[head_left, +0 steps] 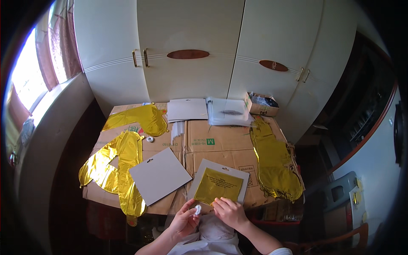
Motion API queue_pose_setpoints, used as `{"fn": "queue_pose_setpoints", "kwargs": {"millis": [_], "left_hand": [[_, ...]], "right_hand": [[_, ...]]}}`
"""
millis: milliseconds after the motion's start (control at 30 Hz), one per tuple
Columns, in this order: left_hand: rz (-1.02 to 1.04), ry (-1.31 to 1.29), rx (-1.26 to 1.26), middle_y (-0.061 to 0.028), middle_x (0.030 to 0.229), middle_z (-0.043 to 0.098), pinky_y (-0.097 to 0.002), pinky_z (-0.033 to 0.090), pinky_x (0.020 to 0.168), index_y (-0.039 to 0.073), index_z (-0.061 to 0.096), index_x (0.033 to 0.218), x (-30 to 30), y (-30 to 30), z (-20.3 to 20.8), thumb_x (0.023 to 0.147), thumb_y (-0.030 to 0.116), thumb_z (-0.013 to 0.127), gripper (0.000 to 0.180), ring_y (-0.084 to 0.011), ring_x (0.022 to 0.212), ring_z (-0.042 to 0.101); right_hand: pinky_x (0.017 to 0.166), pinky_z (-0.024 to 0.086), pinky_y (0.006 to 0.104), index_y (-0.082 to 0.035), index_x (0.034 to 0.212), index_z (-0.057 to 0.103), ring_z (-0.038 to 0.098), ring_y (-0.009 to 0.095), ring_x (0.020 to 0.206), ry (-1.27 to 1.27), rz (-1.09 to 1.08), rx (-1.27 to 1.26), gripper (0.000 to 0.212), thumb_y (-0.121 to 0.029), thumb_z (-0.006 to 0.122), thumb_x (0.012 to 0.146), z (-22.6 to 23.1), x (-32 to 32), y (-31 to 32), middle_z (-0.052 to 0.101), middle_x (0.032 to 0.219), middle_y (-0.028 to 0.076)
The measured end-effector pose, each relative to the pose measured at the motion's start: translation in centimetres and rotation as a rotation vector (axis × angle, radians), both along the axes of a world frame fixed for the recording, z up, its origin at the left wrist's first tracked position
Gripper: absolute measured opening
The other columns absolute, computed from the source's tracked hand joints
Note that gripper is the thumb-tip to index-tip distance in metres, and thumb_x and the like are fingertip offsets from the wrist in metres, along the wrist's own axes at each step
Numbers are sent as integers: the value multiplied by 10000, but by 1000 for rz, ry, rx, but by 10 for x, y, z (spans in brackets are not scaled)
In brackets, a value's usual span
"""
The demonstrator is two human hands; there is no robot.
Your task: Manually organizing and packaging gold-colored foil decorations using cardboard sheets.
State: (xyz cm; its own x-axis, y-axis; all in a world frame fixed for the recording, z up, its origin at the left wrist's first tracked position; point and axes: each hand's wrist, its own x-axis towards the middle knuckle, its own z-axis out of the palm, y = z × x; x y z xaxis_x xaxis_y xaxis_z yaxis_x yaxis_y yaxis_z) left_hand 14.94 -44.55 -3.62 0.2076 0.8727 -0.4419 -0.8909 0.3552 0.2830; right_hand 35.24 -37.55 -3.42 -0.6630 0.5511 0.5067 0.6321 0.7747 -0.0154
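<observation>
My left hand [184, 221] is closed around a small white coil [197, 209], which looks like a little roll of ribbon or tape. My right hand [230, 212] has its fingers pinched together at the near edge of a folded gold foil sheet [219, 186]; what lies between the fingertips is hidden. The foil bears dark print and lies flat on a white card [242, 178] with a hanging slot in its far edge. Both hands are close together at the table's near edge. Left of them, a second white card [160, 176] lies at a slant.
Flattened cardboard [212, 138] covers the table. Gold foil balloons lie at left [129, 159], far left [144, 119] and right [276, 163]. At the back are stacked white cards [186, 109], clear plastic bags [229, 112] and a small box [262, 104]. Another white roll [150, 139] sits left.
</observation>
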Motion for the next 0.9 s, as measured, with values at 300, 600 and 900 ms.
{"fn": "queue_pose_setpoints", "kwargs": {"millis": [300, 600, 900], "left_hand": [[-131, 82, -14, -46, 945, 612, -210, 491, 621, 115, 501, 1288, 22, 5, 2, 928, 39, 592, 379, -120, 753, 586], [-319, -18, 61, -27, 969, 605, -192, 479, 631, 79, 502, 1249, 27, 7, -12, 940, 80, 588, 320, -92, 766, 577], [-156, -48, 96, -23, 921, 626, -203, 482, 623, 77, 547, 1141, 7, 7, -16, 918, 58, 602, 230, -90, 721, 584]], "right_hand": [[715, 568, 290, -108, 937, 680, 648, 161, 942, 68, 46, -47, 182, -201, 691, 780, 1, 6, 3, 691, 989, 3], [667, 545, 274, -121, 976, 660, 611, 130, 893, 55, -11, 3, 219, -240, 688, 794, 3, -1, -1, 609, 881, -39], [661, 535, 273, -120, 991, 651, 590, 133, 890, 26, 4, 52, 248, -252, 691, 785, -2, -4, 0, 586, 872, -37]]}}
